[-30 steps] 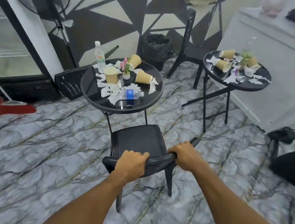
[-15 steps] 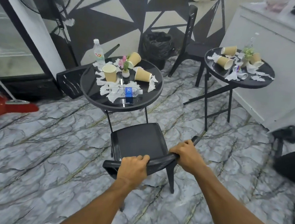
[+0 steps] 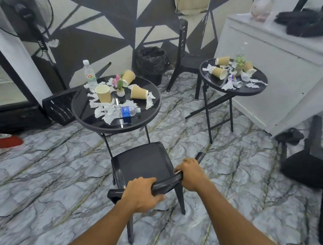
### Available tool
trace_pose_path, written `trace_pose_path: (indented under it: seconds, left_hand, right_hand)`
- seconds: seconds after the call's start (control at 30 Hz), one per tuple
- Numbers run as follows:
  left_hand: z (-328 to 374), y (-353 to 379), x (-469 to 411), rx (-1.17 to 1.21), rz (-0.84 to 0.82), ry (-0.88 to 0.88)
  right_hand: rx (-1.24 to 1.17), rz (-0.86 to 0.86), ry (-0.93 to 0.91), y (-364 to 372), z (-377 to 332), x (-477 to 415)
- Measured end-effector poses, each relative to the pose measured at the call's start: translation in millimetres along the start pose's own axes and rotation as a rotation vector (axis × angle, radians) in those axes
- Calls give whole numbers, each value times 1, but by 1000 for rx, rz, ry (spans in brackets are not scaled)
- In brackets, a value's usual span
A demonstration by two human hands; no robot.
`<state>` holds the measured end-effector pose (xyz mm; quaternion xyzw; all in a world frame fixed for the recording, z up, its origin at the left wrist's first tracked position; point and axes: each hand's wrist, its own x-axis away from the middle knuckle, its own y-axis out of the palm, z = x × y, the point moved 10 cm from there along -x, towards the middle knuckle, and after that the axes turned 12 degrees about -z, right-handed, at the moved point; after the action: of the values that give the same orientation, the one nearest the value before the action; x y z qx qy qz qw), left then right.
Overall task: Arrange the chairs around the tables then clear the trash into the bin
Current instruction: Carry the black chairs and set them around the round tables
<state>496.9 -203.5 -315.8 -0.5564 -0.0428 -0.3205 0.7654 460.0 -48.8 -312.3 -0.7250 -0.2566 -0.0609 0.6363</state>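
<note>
- Chair (image 3: 143,164) was held by its top rail: left hand (image 3: 140,193) and right hand (image 3: 190,173) both wrapped shut on it.
- Seat lay ahead of both hands, front edge under near counter (image 3: 90,118); rail ran left-near to right-far, so left hand sat closer to the body.
- Counter legs stood just in front; 2nd counter (image 3: 255,90) and bin (image 3: 152,63) were well apart.
- Cups, bottles, paper scraps were uncleared.
</note>
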Motion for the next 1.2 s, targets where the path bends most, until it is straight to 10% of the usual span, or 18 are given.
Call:
trace_pose_path:
  seconds: [0.63,1.2]
  left_hand:
    - [150,-84,-152,89,59,215]
    - [270,-164,-405,156,56,-95]
  right_hand:
    - [-504,116,263,-89,153,27]
    - [-417,-25,140,-195,433,-90]
